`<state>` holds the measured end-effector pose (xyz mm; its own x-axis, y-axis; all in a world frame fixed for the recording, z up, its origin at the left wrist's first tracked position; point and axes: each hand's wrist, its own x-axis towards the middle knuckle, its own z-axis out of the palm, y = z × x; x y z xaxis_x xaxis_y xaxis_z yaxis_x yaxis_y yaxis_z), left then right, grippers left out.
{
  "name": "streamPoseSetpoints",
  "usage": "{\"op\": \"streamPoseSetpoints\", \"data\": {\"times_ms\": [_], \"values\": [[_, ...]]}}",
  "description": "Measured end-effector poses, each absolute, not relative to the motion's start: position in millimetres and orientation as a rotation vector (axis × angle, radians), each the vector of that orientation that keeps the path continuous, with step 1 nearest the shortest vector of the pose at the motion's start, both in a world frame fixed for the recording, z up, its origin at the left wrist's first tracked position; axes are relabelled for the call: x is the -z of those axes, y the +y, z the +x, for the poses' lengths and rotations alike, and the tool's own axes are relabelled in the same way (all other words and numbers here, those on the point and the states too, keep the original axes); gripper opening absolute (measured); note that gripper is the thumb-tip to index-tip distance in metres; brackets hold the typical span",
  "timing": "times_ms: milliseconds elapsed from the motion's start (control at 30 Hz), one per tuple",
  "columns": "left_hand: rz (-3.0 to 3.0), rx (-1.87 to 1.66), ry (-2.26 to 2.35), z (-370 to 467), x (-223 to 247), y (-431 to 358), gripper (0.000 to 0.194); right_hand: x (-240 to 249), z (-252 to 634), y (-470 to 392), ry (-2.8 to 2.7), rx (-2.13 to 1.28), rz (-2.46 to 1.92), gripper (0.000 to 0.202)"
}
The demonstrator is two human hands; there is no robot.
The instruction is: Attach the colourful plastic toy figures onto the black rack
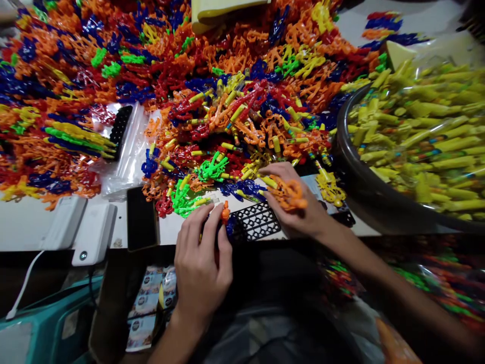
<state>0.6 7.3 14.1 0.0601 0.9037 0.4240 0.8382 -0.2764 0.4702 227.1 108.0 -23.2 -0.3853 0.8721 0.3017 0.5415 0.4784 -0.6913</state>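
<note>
The holed tray [257, 221] lies on the tabletop [22, 230], between the left fingers [210, 227] and the right fingers [276, 171]. A bunch of toys [288, 194] is in the right fingers. A big pile [235, 48] of toys spreads behind both hands, far out to the left. The phone [141, 220] lies left of the left fingers, near the front edge. Two small boxes [94, 235] sit side by side, left of the phone. Clear bags [127, 162] lie behind the phone and boxes. The tub [343, 136] is right of the right fingers, with long things [439, 136] in it. Picture papers [142, 333] lie lower down, in front of the tabletop.
</note>
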Motion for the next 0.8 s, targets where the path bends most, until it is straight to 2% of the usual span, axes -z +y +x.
{"op": "streamPoseSetpoints", "data": {"times_ms": [200,267,333,500,600,800], "values": [[2.257,-0.978,1.844,0.7,-15.4,11.6,0.037,32.9,199.6,42.7,-1.466,-1.374,-1.3,0.028],[2.289,-0.932,1.841,0.6,-17.6,11.5,0.038,43.5,190.0,27.5,-1.372,-1.457,-1.3,0.028],[2.312,-0.893,1.84,0.7,-20.2,10.8,0.04,53.1,181.4,17.5,-1.354,-1.393,-1.317,0.026],[2.283,-0.912,1.806,2.0,-21.1,9.7,0.041,67.6,164.9,4.3,-1.518,-1.132,-1.422,0.038],[2.213,-0.975,1.769,2.9,-18.2,10.1,0.041,73.3,159.8,-2.2,-1.718,-0.883,-1.4,0.043],[2.177,-1.037,1.735,3.2,-15.7,10.3,0.04,74.3,156.8,-7.5,-1.996,-0.446,-1.272,0.068]]}}
